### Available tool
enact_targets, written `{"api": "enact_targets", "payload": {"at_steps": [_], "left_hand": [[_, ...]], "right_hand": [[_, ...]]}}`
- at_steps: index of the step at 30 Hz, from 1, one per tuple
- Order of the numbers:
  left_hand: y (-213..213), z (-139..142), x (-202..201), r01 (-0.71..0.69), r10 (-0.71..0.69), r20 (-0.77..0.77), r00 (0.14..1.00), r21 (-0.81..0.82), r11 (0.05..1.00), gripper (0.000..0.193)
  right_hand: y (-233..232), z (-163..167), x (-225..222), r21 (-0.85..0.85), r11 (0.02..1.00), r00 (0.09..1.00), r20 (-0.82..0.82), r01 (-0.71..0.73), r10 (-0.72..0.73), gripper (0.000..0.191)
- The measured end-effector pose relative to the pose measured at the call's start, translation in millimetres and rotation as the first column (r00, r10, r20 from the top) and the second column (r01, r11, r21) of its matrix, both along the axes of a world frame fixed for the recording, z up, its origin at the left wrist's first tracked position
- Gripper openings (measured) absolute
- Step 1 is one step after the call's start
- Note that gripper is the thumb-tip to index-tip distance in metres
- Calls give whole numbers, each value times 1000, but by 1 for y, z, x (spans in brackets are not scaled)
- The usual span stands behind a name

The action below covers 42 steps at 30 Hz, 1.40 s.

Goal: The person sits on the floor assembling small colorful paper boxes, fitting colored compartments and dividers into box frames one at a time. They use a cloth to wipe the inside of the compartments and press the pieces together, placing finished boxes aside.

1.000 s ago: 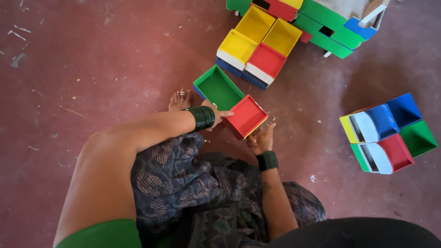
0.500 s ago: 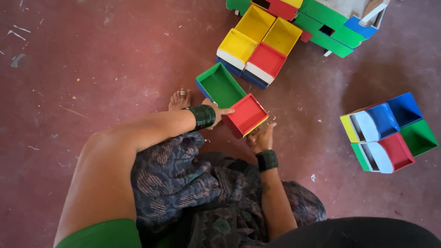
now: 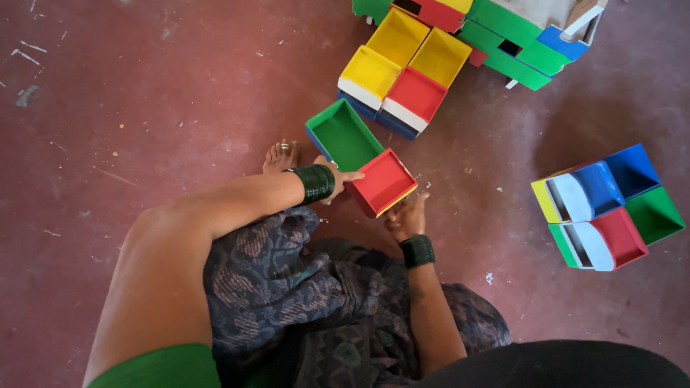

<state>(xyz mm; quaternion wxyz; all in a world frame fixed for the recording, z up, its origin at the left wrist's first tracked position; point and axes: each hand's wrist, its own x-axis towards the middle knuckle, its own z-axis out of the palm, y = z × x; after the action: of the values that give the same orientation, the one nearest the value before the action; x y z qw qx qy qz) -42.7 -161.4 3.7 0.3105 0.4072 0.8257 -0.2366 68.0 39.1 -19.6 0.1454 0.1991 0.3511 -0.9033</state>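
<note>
Down on the dark red floor [image 3: 144, 93], a bare foot [image 3: 281, 156] peeks out beside the patterned cloth over the knees. The left hand [image 3: 338, 177], green bangles at the wrist, lies against the near left edge of the red open-topped square box [image 3: 383, 182], fingers [image 3: 352, 175] pressed to its wall. Joined to that box, just behind, sits a green open-topped square box [image 3: 343, 135]. The right hand [image 3: 407, 217] cups the red box's lower corner from beneath, fingers curled against it. Further back, a cluster of yellow and red boxes [image 3: 402, 68]. Far right, well apart, a block of blue, red and green boxes [image 3: 607, 208].
</note>
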Motion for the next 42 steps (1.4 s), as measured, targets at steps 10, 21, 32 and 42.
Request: {"api": "enact_targets", "payload": {"at_steps": [10, 21, 32, 42], "left_hand": [[33, 25, -7, -9, 9, 4, 1000, 15, 1000, 72], [-21, -17, -11, 62, -76, 65, 995, 198, 978, 50], [-21, 8, 18, -215, 161, 149, 976, 798, 563, 37], [-64, 18, 0, -354, 458, 102, 883, 785, 509, 46]], "right_hand": [[27, 19, -2, 66, 980, 982, 14, -189, 188, 103], [-22, -6, -19, -69, 996, 997, -60, 54, -58, 37], [31, 11, 9, 651, 659, 924, -202, 375, -326, 23], [-14, 24, 15, 824, 73, 823, -565, 562, 50, 26]]}}
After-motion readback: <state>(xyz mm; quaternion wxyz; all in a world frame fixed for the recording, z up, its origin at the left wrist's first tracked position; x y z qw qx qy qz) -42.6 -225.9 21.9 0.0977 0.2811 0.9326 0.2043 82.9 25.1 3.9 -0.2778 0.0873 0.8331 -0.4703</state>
